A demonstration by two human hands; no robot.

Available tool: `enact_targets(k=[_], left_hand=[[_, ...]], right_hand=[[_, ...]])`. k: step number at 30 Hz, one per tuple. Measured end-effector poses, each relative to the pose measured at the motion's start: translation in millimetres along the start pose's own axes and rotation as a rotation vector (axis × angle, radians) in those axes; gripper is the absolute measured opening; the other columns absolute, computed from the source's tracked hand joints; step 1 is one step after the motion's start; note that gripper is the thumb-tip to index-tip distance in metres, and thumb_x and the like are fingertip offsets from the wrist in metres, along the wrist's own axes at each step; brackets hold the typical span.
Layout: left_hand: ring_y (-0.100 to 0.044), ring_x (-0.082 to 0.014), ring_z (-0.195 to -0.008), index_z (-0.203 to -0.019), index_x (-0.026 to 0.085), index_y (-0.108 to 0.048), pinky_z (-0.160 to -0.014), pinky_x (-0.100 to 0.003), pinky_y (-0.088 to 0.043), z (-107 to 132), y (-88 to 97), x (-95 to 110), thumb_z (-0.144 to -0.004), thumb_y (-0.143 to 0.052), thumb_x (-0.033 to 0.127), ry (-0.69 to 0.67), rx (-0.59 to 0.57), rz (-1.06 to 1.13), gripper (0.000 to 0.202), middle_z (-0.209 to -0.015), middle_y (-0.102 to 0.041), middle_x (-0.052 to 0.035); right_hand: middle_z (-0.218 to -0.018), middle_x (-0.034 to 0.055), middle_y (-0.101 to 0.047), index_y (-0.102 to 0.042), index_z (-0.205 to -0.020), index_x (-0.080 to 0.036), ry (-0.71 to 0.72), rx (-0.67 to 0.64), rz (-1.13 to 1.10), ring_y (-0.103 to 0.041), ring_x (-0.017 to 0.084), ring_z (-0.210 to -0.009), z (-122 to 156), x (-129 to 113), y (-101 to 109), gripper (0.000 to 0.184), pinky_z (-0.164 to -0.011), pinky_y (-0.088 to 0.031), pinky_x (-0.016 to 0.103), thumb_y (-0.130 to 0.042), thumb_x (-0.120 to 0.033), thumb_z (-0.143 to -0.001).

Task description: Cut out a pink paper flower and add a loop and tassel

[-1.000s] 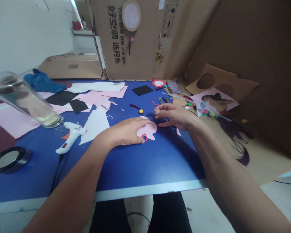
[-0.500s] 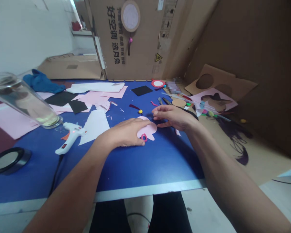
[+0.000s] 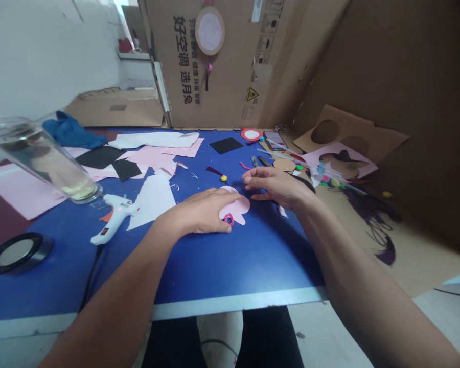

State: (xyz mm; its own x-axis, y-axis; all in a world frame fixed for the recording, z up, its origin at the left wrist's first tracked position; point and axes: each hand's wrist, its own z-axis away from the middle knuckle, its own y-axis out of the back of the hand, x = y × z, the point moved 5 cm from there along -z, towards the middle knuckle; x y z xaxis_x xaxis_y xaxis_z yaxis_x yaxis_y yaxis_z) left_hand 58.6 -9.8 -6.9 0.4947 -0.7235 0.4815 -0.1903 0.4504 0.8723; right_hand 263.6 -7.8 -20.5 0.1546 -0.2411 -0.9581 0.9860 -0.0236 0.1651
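The left hand [image 3: 199, 212] lies palm-down on the blue table top [image 3: 222, 260], its fingers [image 3: 214, 199] pressed together and flat on the near edge of a pale pink rounded foam cutout [image 3: 238, 207]. The rest of the cutout shows just beyond the fingertips, flat on the table. At the tip of the left thumb sits a small red-pink ring [image 3: 229, 220], touching the cutout's lower edge. I cannot tell whether the thumb rests on it. The right hand [image 3: 278, 185] hovers just past the cutout's far side with its fingers [image 3: 253, 174] held close together and loosely stretched toward the left hand, the thumb apart beneath them. A small yellow bead [image 3: 223, 178] lies just ahead of both sets of fingertips. Well off to the wrist side of the left hand lie a white plastic glue gun [image 3: 115, 217], a tilted clear glass jar [image 3: 42, 161] and — nearer the table's front edge — a black roll of tape [image 3: 17, 253].
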Motion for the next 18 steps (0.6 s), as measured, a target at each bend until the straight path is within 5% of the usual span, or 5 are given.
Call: enact_targets(k=[13,18], left_hand=[[-0.056,-0.0321,-0.147,-0.155,0.032,-0.06,-0.121,-0.044,-0.043,3,-4.1,18,-0.086,-0.077,0.032,-0.039,-0.007,0.015,0.072,-0.164,-0.059,-0.0058],[-0.074,-0.0289,-0.118,-0.143,0.024,-0.069,-0.103,-0.043,-0.057,1,13.3,-20,-0.089,-0.069,0.028,0.2,0.295,0.144,0.055,-0.132,-0.078,-0.01]], right_hand=[[-0.086,0.0,-0.071,-0.071,-0.092,-0.022,0.087,0.083,0.025,-0.069,0.013,-0.078,-7,-2,-1,0.007,-0.065,-0.055,0.02,-0.076,-0.017,-0.09],[-0.073,-0.0015,-0.071,-0.071,-0.088,-0.02,0.209,0.173,0.249,-0.065,0.014,-0.068,-10,-3,0,0.007,-0.062,-0.048,0.023,-0.074,-0.014,-0.087]])
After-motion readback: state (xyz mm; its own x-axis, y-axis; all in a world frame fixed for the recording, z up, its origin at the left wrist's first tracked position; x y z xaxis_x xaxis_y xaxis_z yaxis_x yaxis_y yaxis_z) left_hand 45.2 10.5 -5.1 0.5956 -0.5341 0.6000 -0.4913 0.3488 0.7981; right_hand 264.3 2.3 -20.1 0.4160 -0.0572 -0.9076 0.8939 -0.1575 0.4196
